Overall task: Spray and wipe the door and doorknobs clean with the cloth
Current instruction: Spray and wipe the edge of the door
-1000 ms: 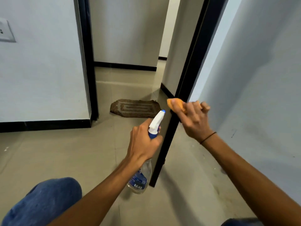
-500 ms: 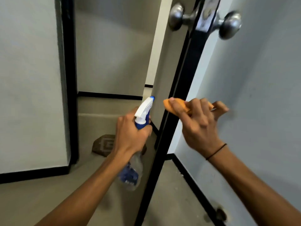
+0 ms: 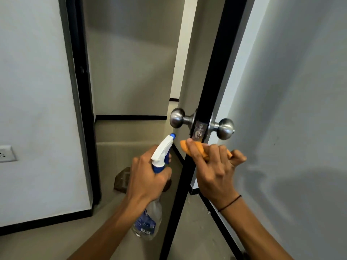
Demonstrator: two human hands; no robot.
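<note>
Head view, nearest first: two bare forearms reach up from the bottom edge. The left hand (image 3: 148,177) has its fingers curled round the neck of a clear plastic spray bottle with a white-and-blue trigger head (image 3: 162,152); the bottle's body hangs down below the wrist, and its blue nozzle tip points up and to the right, toward the door edge. The right hand (image 3: 214,171), with a thin dark band at the wrist, grips a bunched orange cloth (image 3: 185,146), its fingers folded over it. The cloth is pressed against the black edge of the open grey door (image 3: 293,109), just below the metal latch plate (image 3: 199,130).

A little farther up, two round brushed-metal doorknobs stick out from either face of the door: the left doorknob (image 3: 177,117) on the far face and the right doorknob (image 3: 226,128) on the near face. The cloth sits just under them, not touching either.

On the left, a pale wall carries a white wall socket (image 3: 6,153) and a black door frame (image 3: 80,91). Beyond the doorway, a brown doormat (image 3: 123,180) lies on the beige floor (image 3: 131,132), partly hidden behind the left hand, and a far wall with black skirting closes the passage.
</note>
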